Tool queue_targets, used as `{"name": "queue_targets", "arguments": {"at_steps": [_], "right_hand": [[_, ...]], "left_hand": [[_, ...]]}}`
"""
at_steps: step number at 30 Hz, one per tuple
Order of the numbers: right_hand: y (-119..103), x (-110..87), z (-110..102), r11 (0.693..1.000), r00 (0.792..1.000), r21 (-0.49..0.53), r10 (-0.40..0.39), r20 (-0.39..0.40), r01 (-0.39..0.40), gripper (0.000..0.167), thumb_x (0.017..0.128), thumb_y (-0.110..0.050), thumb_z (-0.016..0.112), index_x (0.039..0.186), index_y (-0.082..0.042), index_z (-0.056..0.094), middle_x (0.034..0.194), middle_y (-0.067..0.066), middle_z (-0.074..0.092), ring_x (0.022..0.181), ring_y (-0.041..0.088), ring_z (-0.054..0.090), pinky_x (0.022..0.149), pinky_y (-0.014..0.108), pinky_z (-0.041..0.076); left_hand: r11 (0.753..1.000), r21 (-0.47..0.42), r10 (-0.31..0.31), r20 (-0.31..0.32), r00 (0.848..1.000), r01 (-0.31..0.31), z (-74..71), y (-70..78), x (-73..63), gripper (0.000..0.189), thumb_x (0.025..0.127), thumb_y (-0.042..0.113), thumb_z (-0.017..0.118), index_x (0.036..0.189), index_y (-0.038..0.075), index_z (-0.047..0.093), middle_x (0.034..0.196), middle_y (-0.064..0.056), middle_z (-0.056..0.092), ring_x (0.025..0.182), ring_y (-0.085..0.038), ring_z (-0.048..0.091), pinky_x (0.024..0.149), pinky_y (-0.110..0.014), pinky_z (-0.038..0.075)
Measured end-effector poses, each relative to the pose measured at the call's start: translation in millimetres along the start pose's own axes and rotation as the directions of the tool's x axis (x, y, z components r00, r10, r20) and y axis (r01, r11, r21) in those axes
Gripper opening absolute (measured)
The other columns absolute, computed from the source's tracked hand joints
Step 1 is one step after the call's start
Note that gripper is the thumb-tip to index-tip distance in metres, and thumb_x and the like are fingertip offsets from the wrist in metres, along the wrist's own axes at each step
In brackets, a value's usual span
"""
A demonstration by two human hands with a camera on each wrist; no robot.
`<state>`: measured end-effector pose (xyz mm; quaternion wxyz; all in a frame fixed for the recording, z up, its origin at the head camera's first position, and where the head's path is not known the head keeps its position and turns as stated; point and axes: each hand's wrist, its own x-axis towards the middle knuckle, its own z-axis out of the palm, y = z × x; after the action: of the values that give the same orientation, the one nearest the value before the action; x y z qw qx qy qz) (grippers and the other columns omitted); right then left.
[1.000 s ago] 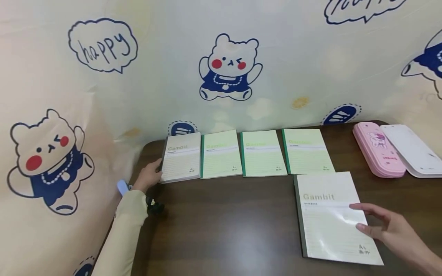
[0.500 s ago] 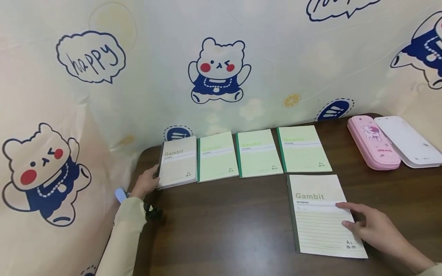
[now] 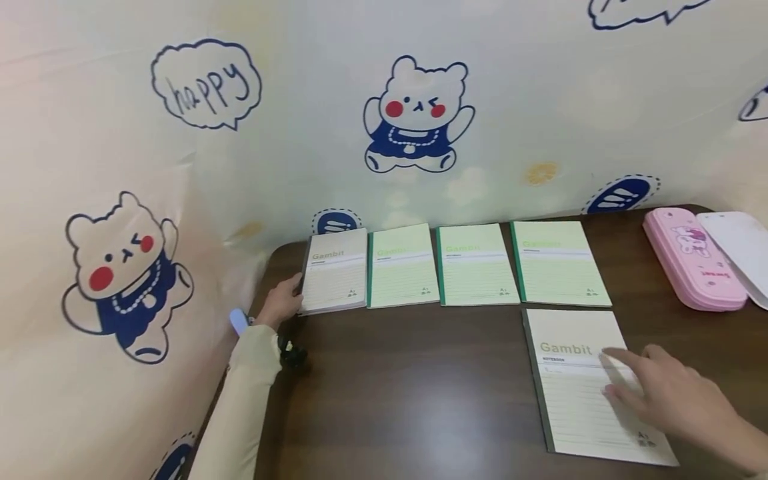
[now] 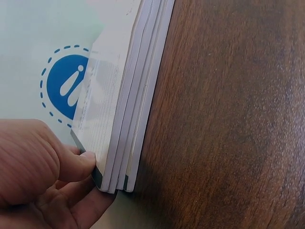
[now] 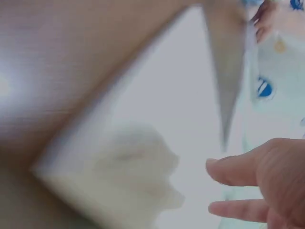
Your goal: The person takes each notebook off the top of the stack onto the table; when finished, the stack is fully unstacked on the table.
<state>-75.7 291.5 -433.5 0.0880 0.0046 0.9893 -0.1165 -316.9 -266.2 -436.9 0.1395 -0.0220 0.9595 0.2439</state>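
Observation:
My left hand [image 3: 279, 304] pinches the spine side of a stack of grey-spined Gambit notebooks [image 3: 333, 277] at the far left of the row. In the left wrist view the thumb [image 4: 86, 163] lies against the top cover near the corner, with fingers under the lower edge of the stacked notebooks [image 4: 138, 105]. Another grey-spined notebook [image 3: 579, 410] lies at the front right. Over its right side hovers my right hand [image 3: 684, 397], thumb and forefinger stretched out and apart, casting a shadow on the cover. The right wrist view blurs this notebook [image 5: 162, 81].
Three green-spined notebooks, the left one [image 3: 403, 277], the middle one [image 3: 479, 277] and the right one [image 3: 563, 273], continue the row along the back. A pink pencil case [image 3: 696, 267] and a white flat case [image 3: 741, 250] stand at the back right of the brown table [image 3: 414, 393].
The front notebook has come down flat, now just short of the row. My right hand has let go and risen off it. The left hand keeps its place at the stack; the head view has shifted.

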Motion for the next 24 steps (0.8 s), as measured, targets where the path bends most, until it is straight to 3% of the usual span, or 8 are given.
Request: {"name": "queue_targets", "arguments": {"at_steps": [2, 4, 7, 9, 11, 14, 20, 24], "right_hand": [[-22.0, 14.6, -14.2, 0.993, 0.989, 0.017, -0.117, -0.087, 0.119, 0.056, 0.081, -0.036, 0.075, 0.127, -0.007, 0.060, 0.085, 0.009, 0.057, 0.063, 0.018, 0.051, 0.048, 0.034, 0.040], [-51.2, 34.6, -27.5, 0.958, 0.947, 0.055, -0.269, -0.176, 0.282, 0.048, 0.082, -0.031, 0.075, 0.122, -0.006, 0.063, 0.087, 0.008, 0.062, 0.067, 0.016, 0.056, 0.052, 0.032, 0.043], [-105.4, 72.4, -41.3, 0.869, 0.876, 0.160, -0.433, -0.210, 0.468, 0.039, 0.086, -0.023, 0.072, 0.119, -0.004, 0.064, 0.097, 0.012, 0.069, 0.075, 0.018, 0.066, 0.062, 0.033, 0.052], [-145.0, 102.5, -42.6, 0.811, 0.852, 0.261, -0.493, -0.179, 0.524, 0.036, 0.089, -0.020, 0.069, 0.120, -0.003, 0.062, 0.103, 0.015, 0.070, 0.080, 0.021, 0.069, 0.067, 0.035, 0.055], [-183.5, 131.9, -36.6, 0.785, 0.863, 0.369, -0.489, -0.124, 0.498, 0.037, 0.091, -0.021, 0.066, 0.122, -0.004, 0.061, 0.113, 0.018, 0.068, 0.090, 0.025, 0.070, 0.073, 0.038, 0.056], [-237.3, 172.4, -21.2, 0.772, 0.878, 0.453, -0.475, -0.055, 0.446, 0.038, 0.092, -0.025, 0.064, 0.125, -0.006, 0.060, 0.109, 0.014, 0.069, 0.088, 0.022, 0.068, 0.075, 0.038, 0.055], [-312.0, 222.1, 16.4, 0.839, 0.930, 0.429, -0.368, -0.005, 0.334, 0.043, 0.090, -0.029, 0.065, 0.120, 0.001, 0.062, 0.090, 0.015, 0.070, 0.065, 0.017, 0.053, 0.071, 0.034, 0.051], [-345.8, 232.2, 33.9, 0.883, 0.960, 0.384, -0.275, -0.042, 0.270, 0.045, 0.085, -0.033, 0.071, 0.112, 0.001, 0.062, 0.090, 0.014, 0.068, 0.073, 0.022, 0.058, 0.061, 0.032, 0.048]], "left_hand": [[1.000, -0.004, 0.003, -0.015, 1.000, -0.003, -0.7, 1.1, 0.4, 0.061, 0.097, 0.007, 0.044, 0.153, 0.002, 0.021, 0.157, -0.023, 0.026, 0.142, -0.041, 0.028, 0.114, -0.057, 0.025], [1.000, 0.002, 0.019, -0.037, 0.999, -0.019, -1.6, 2.0, -0.6, 0.060, 0.096, 0.007, 0.045, 0.152, 0.002, 0.024, 0.156, -0.022, 0.028, 0.142, -0.041, 0.029, 0.114, -0.056, 0.025], [0.999, 0.010, 0.040, -0.060, 0.997, -0.039, -1.3, 0.2, -2.5, 0.059, 0.096, 0.007, 0.045, 0.151, 0.001, 0.026, 0.154, -0.022, 0.031, 0.142, -0.040, 0.031, 0.114, -0.055, 0.026], [0.999, 0.003, 0.037, -0.069, 0.997, -0.037, -0.1, -2.0, -4.9, 0.059, 0.095, 0.008, 0.046, 0.151, 0.001, 0.028, 0.154, -0.022, 0.032, 0.142, -0.040, 0.031, 0.115, -0.054, 0.026], [1.000, -0.004, 0.028, -0.068, 0.997, -0.028, 0.1, -0.9, -5.2, 0.058, 0.096, 0.009, 0.047, 0.151, 0.002, 0.028, 0.154, -0.021, 0.032, 0.142, -0.039, 0.030, 0.115, -0.053, 0.026], [1.000, -0.006, 0.022, -0.078, 0.997, -0.022, 2.5, 1.3, -6.3, 0.058, 0.096, 0.010, 0.048, 0.150, 0.003, 0.030, 0.154, -0.019, 0.034, 0.143, -0.038, 0.030, 0.116, -0.051, 0.025], [0.998, -0.062, -0.005, -0.097, 0.995, -0.001, 10.5, 10.7, -10.2, 0.057, 0.096, 0.009, 0.049, 0.150, 0.006, 0.033, 0.154, -0.017, 0.036, 0.143, -0.035, 0.032, 0.116, -0.051, 0.026], [0.997, -0.067, -0.032, -0.128, 0.991, 0.024, 3.8, 7.5, -17.0, 0.056, 0.097, 0.008, 0.050, 0.150, 0.007, 0.034, 0.154, -0.016, 0.037, 0.142, -0.034, 0.033, 0.115, -0.051, 0.027]]}}
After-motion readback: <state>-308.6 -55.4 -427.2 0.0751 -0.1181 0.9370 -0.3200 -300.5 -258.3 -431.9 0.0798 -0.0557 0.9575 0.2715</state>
